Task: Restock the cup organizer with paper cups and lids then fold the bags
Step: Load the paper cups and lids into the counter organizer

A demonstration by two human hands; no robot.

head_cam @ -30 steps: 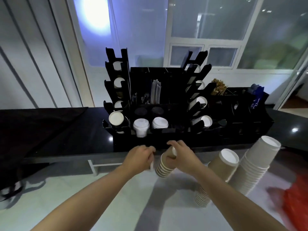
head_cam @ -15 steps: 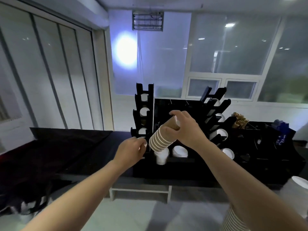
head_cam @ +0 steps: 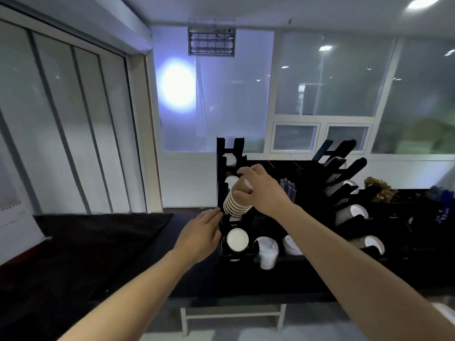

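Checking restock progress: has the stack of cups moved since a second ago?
Yes. The cup stack, held by the right hand, rose from below the counter to the organizer's left column.

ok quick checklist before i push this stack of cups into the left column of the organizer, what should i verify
1. Grip on the stack of cups: right hand is curled round its upper end. Ok.
2. Stack nested evenly: the rims sit in a tidy row, none skewed. Ok.
3. Stack lined up with the slot: its lower end sits just above the holder on the organizer, over the bottom cup. Ok.
4. Room in that slot: the stack and hand hide it. Cannot tell.
5. Left hand clear of the path: its straight fingers lie right by the stack's rims and the holder. Not ok.
6. Lids out of the way: they sit in the next compartments. Ok.
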